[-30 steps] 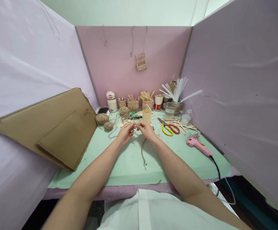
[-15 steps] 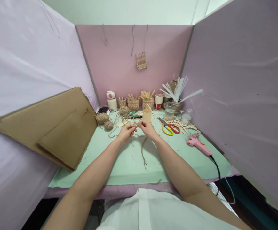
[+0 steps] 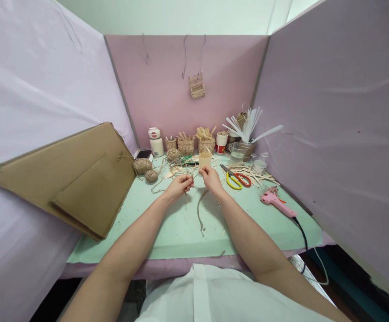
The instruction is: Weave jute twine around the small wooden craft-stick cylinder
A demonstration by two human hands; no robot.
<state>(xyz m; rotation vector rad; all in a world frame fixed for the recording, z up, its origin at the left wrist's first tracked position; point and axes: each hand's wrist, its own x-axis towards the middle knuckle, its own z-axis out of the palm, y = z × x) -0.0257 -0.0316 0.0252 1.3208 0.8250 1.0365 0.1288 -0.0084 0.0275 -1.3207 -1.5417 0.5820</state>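
Observation:
Near the middle of the table, my left hand (image 3: pixel 180 185) is closed in a pinch on thin brown twine. To its right, my right hand (image 3: pixel 211 180) also pinches the twine, with a short stretch running between the two hands. A thicker braided cord of twine (image 3: pixel 199 210) hangs or lies below my right hand, its end towards the table's front edge. Just behind my right hand stands a pale wooden-looking cup (image 3: pixel 205 160) with a stick in it. Balls of twine (image 3: pixel 143 166) lie to the left of my hands.
Scissors (image 3: pixel 235 177) with yellow and red handles lie on the right, near loose wooden sticks (image 3: pixel 256 174). Further right is a pink glue gun (image 3: pixel 278 202) with its cable. Cardboard (image 3: pixel 80 179) leans at the left. Baskets of sticks (image 3: pixel 185 145) and a white bottle (image 3: pixel 156 142) line the back.
My right hand has moved a little to the right and up, away from my left hand, widening the gap between them. My left hand has barely moved.

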